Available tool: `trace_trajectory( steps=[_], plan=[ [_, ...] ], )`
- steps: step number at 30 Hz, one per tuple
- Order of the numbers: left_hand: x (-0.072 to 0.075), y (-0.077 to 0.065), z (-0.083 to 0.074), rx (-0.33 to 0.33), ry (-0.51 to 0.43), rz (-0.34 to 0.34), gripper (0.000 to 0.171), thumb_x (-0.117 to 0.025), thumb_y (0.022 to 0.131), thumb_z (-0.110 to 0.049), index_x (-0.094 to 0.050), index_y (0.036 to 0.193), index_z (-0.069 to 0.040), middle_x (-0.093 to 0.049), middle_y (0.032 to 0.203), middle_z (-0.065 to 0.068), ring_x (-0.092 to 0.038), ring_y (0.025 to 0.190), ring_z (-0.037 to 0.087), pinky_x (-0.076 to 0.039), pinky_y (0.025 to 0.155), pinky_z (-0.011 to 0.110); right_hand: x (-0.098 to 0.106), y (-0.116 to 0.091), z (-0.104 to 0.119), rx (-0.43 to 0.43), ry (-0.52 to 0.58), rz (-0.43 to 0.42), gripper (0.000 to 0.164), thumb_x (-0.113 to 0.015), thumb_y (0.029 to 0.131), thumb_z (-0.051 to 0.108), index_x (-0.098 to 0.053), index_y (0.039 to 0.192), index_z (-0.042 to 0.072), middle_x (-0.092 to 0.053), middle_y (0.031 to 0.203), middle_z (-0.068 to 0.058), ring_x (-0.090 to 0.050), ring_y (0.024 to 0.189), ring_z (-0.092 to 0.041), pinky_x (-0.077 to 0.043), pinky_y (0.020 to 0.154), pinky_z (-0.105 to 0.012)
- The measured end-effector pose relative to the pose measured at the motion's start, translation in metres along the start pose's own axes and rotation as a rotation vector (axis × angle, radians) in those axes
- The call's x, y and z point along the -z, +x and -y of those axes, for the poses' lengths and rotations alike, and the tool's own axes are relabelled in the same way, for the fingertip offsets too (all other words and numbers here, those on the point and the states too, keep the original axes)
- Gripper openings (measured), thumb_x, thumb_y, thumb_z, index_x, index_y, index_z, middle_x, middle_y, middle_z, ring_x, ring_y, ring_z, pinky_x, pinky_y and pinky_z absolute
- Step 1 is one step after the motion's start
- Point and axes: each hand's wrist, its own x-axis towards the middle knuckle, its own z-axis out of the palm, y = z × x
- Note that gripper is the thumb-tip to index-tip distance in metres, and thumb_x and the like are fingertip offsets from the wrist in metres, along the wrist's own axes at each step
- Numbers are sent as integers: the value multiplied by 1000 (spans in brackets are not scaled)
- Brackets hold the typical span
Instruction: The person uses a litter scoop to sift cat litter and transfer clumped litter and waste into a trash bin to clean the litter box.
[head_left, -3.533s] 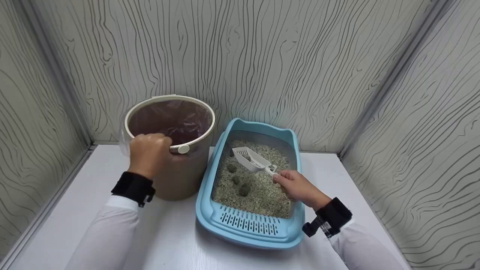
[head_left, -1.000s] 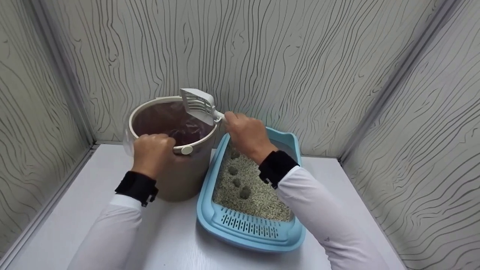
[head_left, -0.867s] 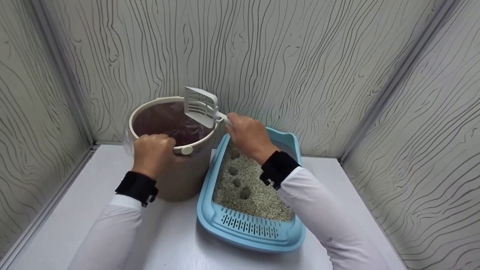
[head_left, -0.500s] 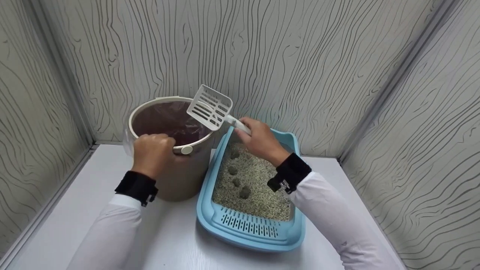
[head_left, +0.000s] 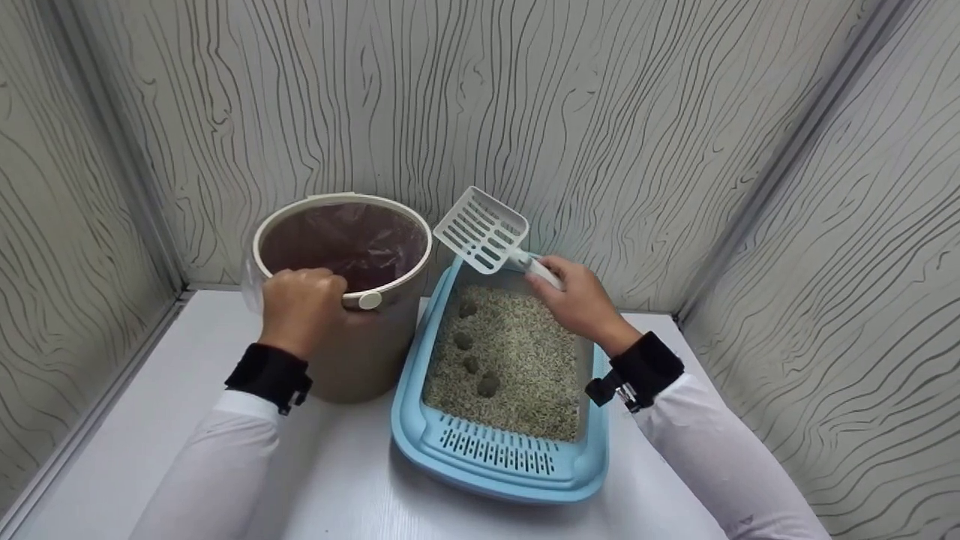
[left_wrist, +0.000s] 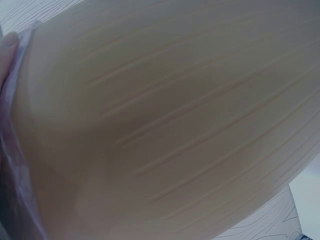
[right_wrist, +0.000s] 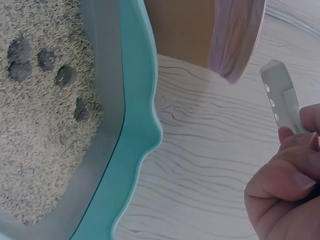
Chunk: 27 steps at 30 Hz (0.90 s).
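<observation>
My left hand (head_left: 304, 309) grips the near rim of a brown trash bin (head_left: 360, 352) lined with a clear plastic bag (head_left: 375, 247). In the left wrist view the bin's ribbed side (left_wrist: 175, 120) fills most of the picture, with a fingertip at the liner's edge. My right hand (head_left: 577, 300) holds a white slotted litter scoop (head_left: 484, 229) by its handle, raised over the back edge of a blue litter box (head_left: 409, 405). No lump shows in the scoop. Several dark clumps (head_left: 488, 384) lie along the left side of the litter (head_left: 532, 375).
Bin and litter box stand side by side on a white table (head_left: 337, 480). Wood-grain panels (head_left: 525, 97) rise behind and at both sides. The box has a slotted front ledge (head_left: 495, 448).
The scoop has risen from low over the litter, tipped above the bin, then moved right to the litter box's back edge, levelling out. My left hand has stayed on the bin's rim.
</observation>
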Motion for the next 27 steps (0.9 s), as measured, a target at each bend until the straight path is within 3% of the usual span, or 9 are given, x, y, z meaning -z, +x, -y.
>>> trace_trajectory(
  steps=[6,12,17,20,23,25,27],
  plan=[
    [1,0,-2,28,-2,30,70,-88,56,-75,-55,52,-14,-58,54,6,-56,50,35,-39,51,46,7,-15,-24,-31,-64,2,29,-55,109,31,-68,127,13,-63,96,-4,-47,68,-14,-41,72,-34],
    [1,0,-2,25,2,24,71,-87,55,-77,-56,53,-13,-58,53,6,-56,50,35,-39,50,46,6,-16,-45,-128,-149,54,29,-54,109,30,-68,125,11,-49,77,0,-39,62,-13,-37,68,-35],
    [0,-1,0,1,15,16,69,-89,55,-75,-62,57,-11,-62,56,8,-59,51,35,-41,50,47,-4,-9,-58,-194,-247,109,22,-55,108,29,-66,101,10,-41,68,3,-35,57,-13,-33,62,-32],
    [-1,-1,0,4,13,19,70,-88,54,-76,-62,57,-11,-62,56,7,-59,51,35,-40,50,47,-10,-3,-63,-228,-296,133,26,-56,107,28,-60,89,10,-40,67,2,-35,57,-14,-32,62,-33],
    [0,-1,0,10,2,19,70,-88,54,-77,-63,57,-11,-62,56,7,-59,51,36,-40,50,47,-17,2,-66,-269,-341,171,30,-56,107,29,-66,95,3,-47,72,-2,-40,60,-15,-36,65,-35],
    [0,-1,0,13,-4,17,70,-88,54,-76,-63,57,-11,-62,55,7,-59,51,37,-40,50,47,-22,5,-68,-283,-373,191,33,-57,106,28,-70,107,-2,-56,80,-5,-45,65,-15,-41,69,-36],
    [0,-1,0,13,-7,14,70,-89,53,-76,-64,57,-11,-62,55,7,-59,51,37,-40,50,48,-27,8,-70,-298,-401,203,34,-57,106,27,-69,109,-4,-56,82,-7,-47,66,-16,-41,71,-37]
  ],
)
